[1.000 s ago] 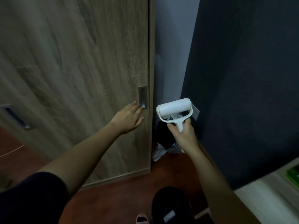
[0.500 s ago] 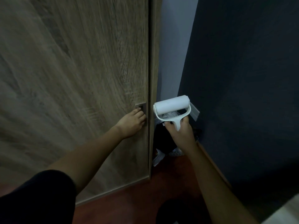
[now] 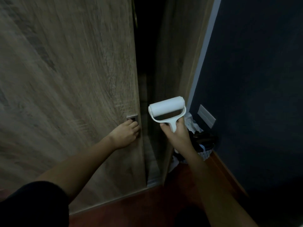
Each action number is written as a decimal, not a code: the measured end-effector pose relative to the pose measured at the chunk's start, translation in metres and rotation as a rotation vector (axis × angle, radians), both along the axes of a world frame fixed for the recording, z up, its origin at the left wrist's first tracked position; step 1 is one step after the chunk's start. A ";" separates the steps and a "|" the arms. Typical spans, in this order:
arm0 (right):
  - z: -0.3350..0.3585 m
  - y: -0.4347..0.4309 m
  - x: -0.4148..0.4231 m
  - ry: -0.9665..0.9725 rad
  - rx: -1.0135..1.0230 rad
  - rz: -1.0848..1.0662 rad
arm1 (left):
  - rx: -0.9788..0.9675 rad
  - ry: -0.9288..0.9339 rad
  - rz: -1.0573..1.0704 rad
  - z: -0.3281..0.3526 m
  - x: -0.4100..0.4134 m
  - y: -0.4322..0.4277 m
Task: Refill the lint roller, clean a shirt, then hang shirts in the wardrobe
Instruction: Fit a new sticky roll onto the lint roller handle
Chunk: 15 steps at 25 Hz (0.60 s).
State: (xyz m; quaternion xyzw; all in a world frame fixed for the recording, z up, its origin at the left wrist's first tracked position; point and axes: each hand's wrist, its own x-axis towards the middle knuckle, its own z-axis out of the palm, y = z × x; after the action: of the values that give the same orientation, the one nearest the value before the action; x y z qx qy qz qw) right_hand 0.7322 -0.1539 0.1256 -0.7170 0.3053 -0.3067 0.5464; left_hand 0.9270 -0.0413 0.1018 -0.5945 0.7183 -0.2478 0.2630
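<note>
The wooden sliding wardrobe door (image 3: 68,89) fills the left of the view. My left hand (image 3: 126,133) has its fingers hooked into the door's recessed metal handle (image 3: 132,119) near its right edge. A dark gap (image 3: 144,66) shows between the door and the wardrobe's side panel (image 3: 173,63). My right hand (image 3: 177,135) grips the handle of a white lint roller (image 3: 168,108), held upright in front of the gap with its white roll on top.
A dark blue wall (image 3: 254,95) stands at the right with a white switch plate (image 3: 206,118). A basket of dark and white clothes (image 3: 200,141) sits in the corner on the reddish wooden floor (image 3: 131,213).
My left hand reached the recessed handle, hooked into it and slid the door left, so a dark gap has opened. The right hand kept the lint roller raised.
</note>
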 end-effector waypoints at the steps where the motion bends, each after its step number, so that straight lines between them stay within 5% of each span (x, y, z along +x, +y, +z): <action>1: 0.002 0.012 0.008 0.003 -0.003 0.004 | 0.009 -0.001 0.023 0.002 0.008 0.018; 15: 0.014 0.153 0.083 0.013 -0.110 0.053 | 0.150 0.035 0.424 0.016 0.095 0.219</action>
State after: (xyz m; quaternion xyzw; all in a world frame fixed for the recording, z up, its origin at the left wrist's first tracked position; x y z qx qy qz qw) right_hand 0.8150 -0.0014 0.1394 -0.7559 0.2725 -0.3037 0.5120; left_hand 1.0217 0.1780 0.1173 -0.7151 0.5983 -0.1225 0.3400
